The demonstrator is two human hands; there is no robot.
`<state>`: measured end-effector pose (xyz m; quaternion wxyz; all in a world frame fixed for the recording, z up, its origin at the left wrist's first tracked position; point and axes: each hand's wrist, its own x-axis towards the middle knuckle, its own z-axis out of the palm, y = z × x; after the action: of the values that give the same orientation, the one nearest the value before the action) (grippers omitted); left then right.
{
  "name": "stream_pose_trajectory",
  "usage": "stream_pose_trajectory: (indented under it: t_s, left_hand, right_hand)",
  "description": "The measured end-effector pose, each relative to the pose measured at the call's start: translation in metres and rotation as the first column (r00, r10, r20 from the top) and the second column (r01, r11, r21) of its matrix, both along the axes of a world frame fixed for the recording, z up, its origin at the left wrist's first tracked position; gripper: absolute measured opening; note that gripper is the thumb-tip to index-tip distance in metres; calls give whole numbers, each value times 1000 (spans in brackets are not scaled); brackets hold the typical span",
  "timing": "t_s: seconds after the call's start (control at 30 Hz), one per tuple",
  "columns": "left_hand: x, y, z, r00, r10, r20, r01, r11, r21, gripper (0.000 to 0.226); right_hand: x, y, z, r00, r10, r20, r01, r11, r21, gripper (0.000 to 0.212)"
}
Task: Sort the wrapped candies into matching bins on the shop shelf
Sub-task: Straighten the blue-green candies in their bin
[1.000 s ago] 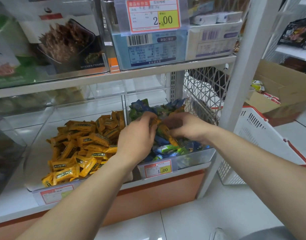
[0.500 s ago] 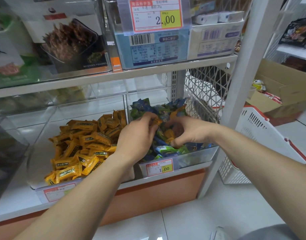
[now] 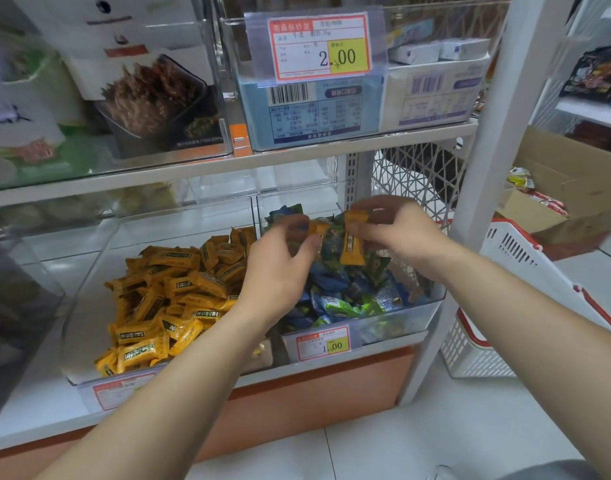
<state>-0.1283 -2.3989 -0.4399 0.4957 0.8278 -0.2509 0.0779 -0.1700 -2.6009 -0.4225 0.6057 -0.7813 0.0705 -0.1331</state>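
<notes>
orange candy (image 3: pixel 351 251), dark label, pinched by right hand (image 3: pixel 401 237)

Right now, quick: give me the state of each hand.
Left hand: pinches an orange candy, somewhat blurred.
Right hand: pinches a hanging orange candy by its top end.

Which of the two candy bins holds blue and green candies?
The right bin, above the 1.00 price tag; the left bin holds only orange candies.

the white lower shelf (image 3: pixel 23 407) carries two clear bins side by side: the left bin (image 3: pixel 85 282) holds orange candies (image 3: pixel 172 296), the right bin (image 3: pixel 408 317) blue and green candies (image 3: pixel 345 299); each front bears a price tag (image 3: pixel 323 342).
</notes>
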Motion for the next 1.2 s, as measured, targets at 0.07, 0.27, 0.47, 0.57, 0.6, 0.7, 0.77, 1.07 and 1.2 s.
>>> stream_pose_trajectory:
  t_s: [0.07,0.27,0.47,0.57,0.6,0.7,0.77,1.07,1.2]
  left_hand:
    - [-3,-3,7,992,-12,-123,-7,988,-152,19]
    - [-14,-6,20,857,-286,-429,8,839,-544,22]
    - [-11,4,24,834,-311,-456,-44,786,-616,18]
    - [-14,8,27,720,-416,-556,-90,738,-669,29]
    - [-16,9,29,681,-448,-579,-114,717,-688,28]
    - [-14,13,28,692,-406,-596,-190,694,-694,18]
    - [-12,18,26,756,-315,-574,-219,705,-675,15]
    - [24,82,18,930,367,-26,-368,927,-64,19]
    - [42,116,-3,911,366,189,-411,809,420,50]
  right_hand:
    - [0,14,6,997,-26,67,15,987,157,28]
    - [0,56,13,992,-73,103,20,896,443,26]
    - [0,64,8,990,-130,52,101,919,381,19]
    - [3,74,4,982,-158,99,113,927,359,17]
    - [5,79,2,978,-165,126,115,935,335,15]
    - [12,88,-3,972,-158,173,136,982,133,11]
    - [14,94,-3,977,-108,182,93,992,91,13]
    - [18,119,-8,970,244,-14,-200,759,-620,46]
    - [13,106,-15,972,195,-132,-226,615,-755,45]
